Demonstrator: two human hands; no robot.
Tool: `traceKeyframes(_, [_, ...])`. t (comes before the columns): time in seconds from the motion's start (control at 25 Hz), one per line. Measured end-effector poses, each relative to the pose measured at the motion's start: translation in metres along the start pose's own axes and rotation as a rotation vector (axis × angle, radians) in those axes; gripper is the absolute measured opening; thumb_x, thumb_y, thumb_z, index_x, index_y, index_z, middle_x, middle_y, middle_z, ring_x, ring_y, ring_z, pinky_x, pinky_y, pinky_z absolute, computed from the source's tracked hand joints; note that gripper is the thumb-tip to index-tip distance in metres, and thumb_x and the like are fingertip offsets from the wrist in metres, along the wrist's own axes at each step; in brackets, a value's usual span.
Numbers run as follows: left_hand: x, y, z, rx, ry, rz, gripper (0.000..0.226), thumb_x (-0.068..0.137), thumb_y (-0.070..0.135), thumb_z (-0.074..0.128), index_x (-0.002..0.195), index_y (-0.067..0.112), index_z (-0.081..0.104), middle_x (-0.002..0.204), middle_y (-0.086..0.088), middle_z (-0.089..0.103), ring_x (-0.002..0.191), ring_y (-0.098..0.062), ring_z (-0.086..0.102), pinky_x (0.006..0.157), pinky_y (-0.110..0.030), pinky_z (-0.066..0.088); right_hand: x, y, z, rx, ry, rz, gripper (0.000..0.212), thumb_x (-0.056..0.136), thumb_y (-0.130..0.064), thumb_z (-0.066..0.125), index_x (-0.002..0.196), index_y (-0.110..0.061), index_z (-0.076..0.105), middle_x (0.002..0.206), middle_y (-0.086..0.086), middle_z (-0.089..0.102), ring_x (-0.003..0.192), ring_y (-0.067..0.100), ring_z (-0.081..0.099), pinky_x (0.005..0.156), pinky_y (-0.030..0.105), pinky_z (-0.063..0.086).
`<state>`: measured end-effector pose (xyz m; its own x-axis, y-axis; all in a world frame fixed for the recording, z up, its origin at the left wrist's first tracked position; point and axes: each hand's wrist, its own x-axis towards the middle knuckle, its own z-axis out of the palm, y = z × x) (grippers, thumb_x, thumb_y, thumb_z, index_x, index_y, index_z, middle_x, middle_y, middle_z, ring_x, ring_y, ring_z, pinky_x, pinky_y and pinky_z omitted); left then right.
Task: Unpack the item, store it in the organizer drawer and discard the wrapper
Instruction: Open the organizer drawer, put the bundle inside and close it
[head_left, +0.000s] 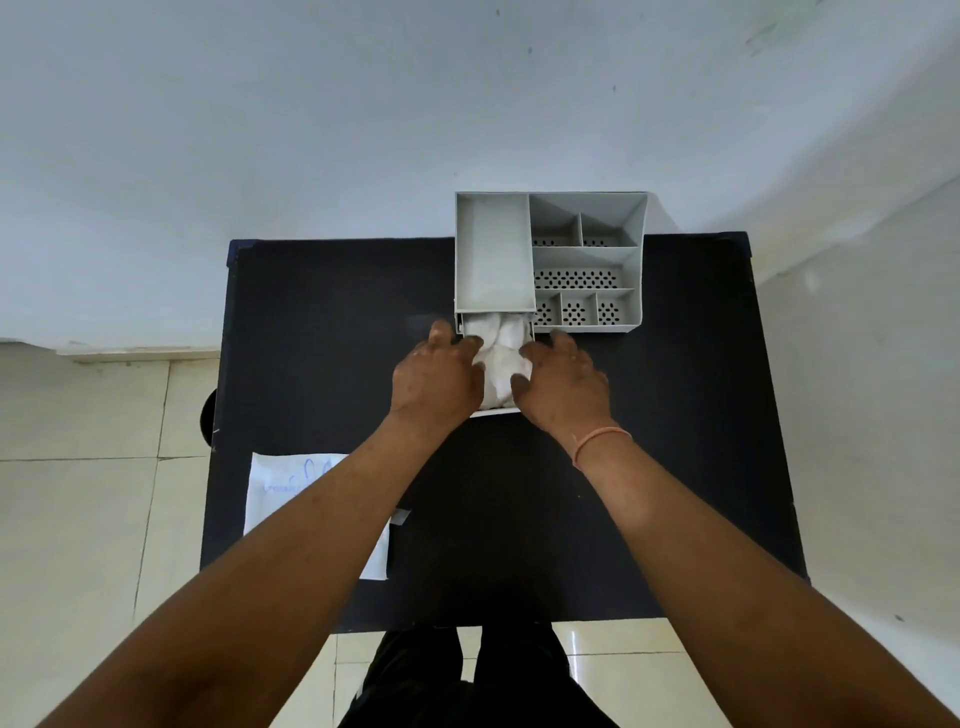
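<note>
As white item (501, 364) lies in drawer (496, 412), L hand (436, 376), R hand (563, 387) grip its sides.

The organizer (550, 260) sat at the table's (675, 441) far edge, the item (501, 364) in its pulled-out drawer (496, 412), the wrapper (280, 499) lying near-left.

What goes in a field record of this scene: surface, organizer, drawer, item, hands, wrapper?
surface: black table
organizer: grey organizer, compartmented, at table's far edge
drawer: drawer pulled open toward the person
item: white item lying in drawer
hands: left hand and right hand hold the item's sides
wrapper: white wrapper flat on table, partly under left forearm
</note>
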<state>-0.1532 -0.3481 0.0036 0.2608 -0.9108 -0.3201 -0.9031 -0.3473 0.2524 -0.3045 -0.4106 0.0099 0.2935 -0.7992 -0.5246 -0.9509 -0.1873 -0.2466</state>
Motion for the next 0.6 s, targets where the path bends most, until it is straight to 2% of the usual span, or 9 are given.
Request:
traceKeyframes(0.08, [0.000,0.002,-0.005,-0.011,0.090,-0.011,0.045,0.104,0.035,0.060,0.148,0.027,0.060,0.134,-0.014,0.058,0.102,-0.040,0.073,0.079,-0.046,0.060,-0.001,-0.001,-0.006,-0.018,0.166,-0.047,0.045,0.098,-0.035,0.054,0.142,-0.028,0.058,0.157,0.012,0.044,0.136,0.037,0.051,0.105,0.053,0.047])
traceKeyframes(0.12, [0.002,0.003,-0.006,-0.005,0.053,-0.035,0.051,0.104,0.037,0.060,0.154,0.029,0.053,0.138,-0.015,0.058,0.106,-0.042,0.072,0.082,-0.048,0.060,0.000,-0.002,-0.009,-0.052,0.179,-0.068,0.046,0.099,-0.035,0.052,0.144,-0.029,0.055,0.154,0.013,0.048,0.133,0.038,0.054,0.103,0.053,0.048])
traceKeyframes(0.24, [0.011,0.006,-0.005,0.038,-0.206,-0.079,0.076,0.099,0.031,0.063,0.167,0.031,0.028,0.143,-0.018,0.059,0.123,-0.046,0.065,0.091,-0.051,0.057,0.010,-0.009,-0.011,-0.187,-0.027,-0.047,0.062,0.102,-0.041,0.046,0.161,-0.038,0.027,0.141,0.016,0.058,0.124,0.041,0.062,0.098,0.053,0.050])
traceKeyframes(0.36, [0.018,0.009,-0.005,0.047,-0.286,-0.089,0.084,0.094,0.015,0.060,0.168,0.028,0.024,0.134,-0.018,0.069,0.122,-0.044,0.067,0.084,-0.046,0.055,0.019,-0.012,-0.010,-0.192,-0.154,0.013,0.069,0.102,-0.041,0.046,0.163,-0.043,0.015,0.140,0.017,0.062,0.124,0.042,0.063,0.097,0.052,0.053])
traceKeyframes(0.48, [0.021,0.010,-0.005,0.025,-0.233,-0.099,0.079,0.092,0.011,0.057,0.166,0.025,0.030,0.130,-0.017,0.071,0.118,-0.044,0.068,0.079,-0.044,0.054,0.020,-0.016,-0.019,-0.112,-0.136,-0.003,0.066,0.099,-0.034,0.049,0.161,-0.038,0.027,0.142,0.017,0.059,0.128,0.041,0.060,0.095,0.047,0.051])
traceKeyframes(0.6, [0.016,0.007,-0.001,-0.016,-0.117,-0.087,0.074,0.099,0.024,0.055,0.167,0.030,0.028,0.131,-0.019,0.068,0.115,-0.046,0.068,0.079,-0.044,0.053,0.016,-0.015,-0.027,-0.065,0.057,-0.026,0.053,0.096,-0.022,0.050,0.148,-0.026,0.050,0.134,0.016,0.062,0.124,0.039,0.061,0.094,0.044,0.051])
